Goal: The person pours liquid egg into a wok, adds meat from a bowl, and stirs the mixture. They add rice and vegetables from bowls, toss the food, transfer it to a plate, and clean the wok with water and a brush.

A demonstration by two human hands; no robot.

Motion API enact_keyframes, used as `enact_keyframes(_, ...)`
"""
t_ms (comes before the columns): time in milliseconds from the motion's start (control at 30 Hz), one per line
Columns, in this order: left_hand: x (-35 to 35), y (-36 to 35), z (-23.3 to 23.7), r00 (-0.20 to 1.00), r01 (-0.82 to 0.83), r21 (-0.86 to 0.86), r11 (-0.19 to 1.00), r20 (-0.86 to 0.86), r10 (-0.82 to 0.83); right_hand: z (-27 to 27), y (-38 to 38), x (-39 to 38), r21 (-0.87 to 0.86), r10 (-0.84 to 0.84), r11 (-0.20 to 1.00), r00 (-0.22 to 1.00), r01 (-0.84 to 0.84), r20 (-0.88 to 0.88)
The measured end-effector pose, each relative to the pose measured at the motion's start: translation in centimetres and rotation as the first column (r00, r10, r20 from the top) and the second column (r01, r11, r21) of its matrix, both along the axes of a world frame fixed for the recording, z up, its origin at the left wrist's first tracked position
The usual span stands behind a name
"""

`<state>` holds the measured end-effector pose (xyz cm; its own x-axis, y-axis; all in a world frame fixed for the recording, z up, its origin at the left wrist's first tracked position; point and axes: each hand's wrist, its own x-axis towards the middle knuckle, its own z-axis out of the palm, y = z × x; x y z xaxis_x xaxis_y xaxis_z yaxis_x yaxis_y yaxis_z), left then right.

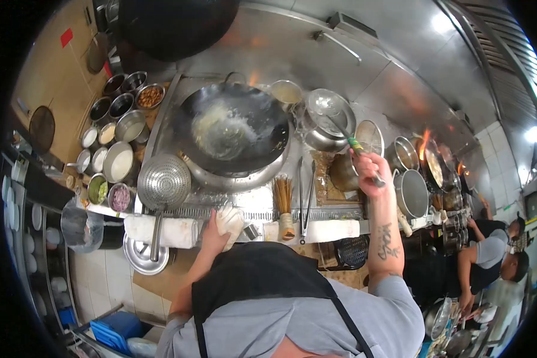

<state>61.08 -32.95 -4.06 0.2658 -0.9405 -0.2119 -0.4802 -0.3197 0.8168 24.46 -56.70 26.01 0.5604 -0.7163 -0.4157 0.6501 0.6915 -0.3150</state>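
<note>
My right hand (371, 173) is closed around the handle of a ladle (355, 145), where green tape is wrapped. The bowl end of that ladle reaches over a steel pot (331, 140) behind the stove's right side. In my left hand (213, 235) is a folded white cloth (230, 219), gripped at the stove's front edge. A large black wok (185, 128) sits on the burner in front of me, with pale bubbling liquid (224, 134) and steam in it. Left of the wok lies a perforated skimmer (164, 181), its handle pointing toward me.
A bamboo brush (284, 206) and long tongs (308, 203) lie before the wok. Bowls of ingredients, including chopped onion (120, 197), stand at left. Flames (423, 145) rise around another wok at right, where co-workers (489, 250) stand. Folded towels (161, 231) line the front edge.
</note>
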Motion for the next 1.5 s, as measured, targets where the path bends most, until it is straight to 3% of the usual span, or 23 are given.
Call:
enact_keyframes(167, 0.3, 0.7, 4.0, 0.987, -0.089, 0.007, 0.996, 0.136, 0.088, 2.4, 7.2, 1.1, 0.092, 0.007, 0.995, 0.973, -0.029, 0.233)
enact_keyframes(267, 0.7, 1.2, 6.9, 0.904, 0.029, -0.104, 0.994, 0.426, 0.019, 1.6, 10.1, 1.9, 0.134, 0.039, 0.988, 0.959, -0.079, 0.282)
enact_keyframes(367, 0.1, -0.3, 11.1, 0.995, 0.042, -0.208, 0.977, 0.099, -0.021, -0.3, 12.2, 3.8, 0.109, 0.128, 0.983, 0.978, -0.147, 0.165)
enact_keyframes(467, -1.7, -2.9, 12.0, 0.996, 0.09, -0.416, 0.905, 0.047, -0.077, -3.2, 13.4, 7.5, 0.139, 0.199, 0.964, 0.962, -0.226, 0.184)
enact_keyframes(533, -3.2, -4.4, 12.9, 1.0, 0.031, -0.554, 0.832, 0.017, -0.027, -6.3, 14.7, 10.5, 0.066, 0.226, 0.97, 0.966, -0.235, 0.128)
enact_keyframes(567, -3.7, -5.2, 13.3, 1.0, -0.005, -0.626, 0.78, 0.003, 0.01, -7.7, 15.3, 11.8, -0.221, 0.369, 0.896, 0.923, -0.384, -0.11)
enact_keyframes(600, -3.9, -5.7, 13.6, 0.999, -0.033, -0.69, 0.723, -0.008, 0.038, -9.4, 15.5, 12.1, -0.451, 0.412, 0.71, 0.838, -0.541, -0.357)
enact_keyframes(633, -3.4, -6.1, 13.9, 0.994, -0.105, -0.713, 0.693, -0.085, 0.064, -14.8, 14.3, 9.6, -0.48, 0.475, 0.67, 0.824, -0.566, -0.309)
enact_keyframes(667, -2.4, -6.5, 14.2, 0.984, -0.172, -0.731, 0.66, -0.16, 0.079, -17.0, 12.9, 9.7, -0.427, 0.337, 0.635, 0.728, -0.644, -0.597)
enact_keyframes(733, -0.2, -7.7, 15.6, 0.931, -0.353, -0.68, 0.643, -0.327, 0.164, -20.1, 10.8, 10.4, -0.284, -0.049, 0.617, 0.324, -0.734, -0.945)
enact_keyframes(767, 1.5, -8.7, 15.1, 0.897, -0.418, -0.647, 0.638, -0.404, 0.179, -22.6, 10.1, 10.0, -0.161, -0.176, 0.516, 0.079, -0.841, -0.981)
enact_keyframes(833, 4.5, -11.2, 15.5, 0.831, -0.531, -0.645, 0.549, -0.524, 0.188, -28.1, 9.3, 7.9, 0.173, -0.475, 0.39, -0.359, -0.904, -0.803)
enact_keyframes(867, 5.7, -12.2, 16.6, 0.799, -0.584, -0.669, 0.46, -0.572, 0.183, -30.3, 9.3, 7.3, 0.163, -0.431, 0.429, -0.36, -0.888, -0.827)
enact_keyframes(933, 8.1, -14.0, 18.6, 0.819, -0.556, -0.685, 0.47, -0.548, 0.169, -33.4, 9.4, 6.9, 0.147, -0.341, 0.502, -0.351, -0.852, -0.872)
enact_keyframes(967, 8.5, -14.2, 20.9, 0.825, -0.544, -0.633, 0.55, -0.524, 0.213, -31.8, 8.7, 7.2, 0.13, -0.203, 0.501, -0.263, -0.855, -0.943)
enact_keyframes(1000, 9.0, -14.8, 22.1, 0.869, -0.49, -0.674, 0.553, -0.428, 0.249, -30.3, 8.8, 7.0, -0.037, -0.09, 0.691, -0.035, -0.722, -0.995)
enact_keyframes(1067, 9.9, -16.8, 23.5, 0.896, -0.436, -0.668, 0.603, -0.381, 0.227, -27.0, 8.3, 6.6, -0.183, -0.04, 0.946, 0.463, -0.267, -0.885)
enact_keyframes(1133, 10.1, -18.4, 24.9, 0.898, -0.437, -0.658, 0.613, -0.36, 0.253, -21.7, 7.2, 9.0, -0.592, -0.381, 0.788, 0.621, -0.169, -0.685)
enact_keyframes(1200, 10.9, -21.1, 25.3, 0.898, -0.439, -0.666, 0.602, -0.341, 0.278, -15.2, 3.6, 12.8, -0.657, -0.391, 0.694, 0.61, -0.296, -0.689)
enact_keyframes(1267, 11.4, -23.0, 25.9, 0.86, -0.502, -0.591, 0.631, -0.417, 0.294, -12.3, -2.3, 16.4, -0.622, -0.448, 0.436, 0.443, -0.65, -0.776)
enact_keyframes(1333, 12.3, -24.9, 25.3, 0.842, -0.51, -0.558, 0.655, -0.479, 0.248, -14.9, -8.3, 20.5, -0.56, -0.538, 0.163, 0.402, -0.813, -0.741)
enact_keyframes(1400, 12.7, -26.0, 24.6, 0.832, -0.524, -0.558, 0.644, -0.498, 0.246, -16.4, -11.9, 24.1, -0.101, -0.395, 0.114, 0.048, -0.988, -0.918)
enact_keyframes(1500, 12.6, -25.2, 24.5, 0.81, -0.563, -0.54, 0.626, -0.511, 0.288, -14.7, -13.0, 27.1, 0.366, -0.526, 0.248, -0.442, -0.897, -0.726)
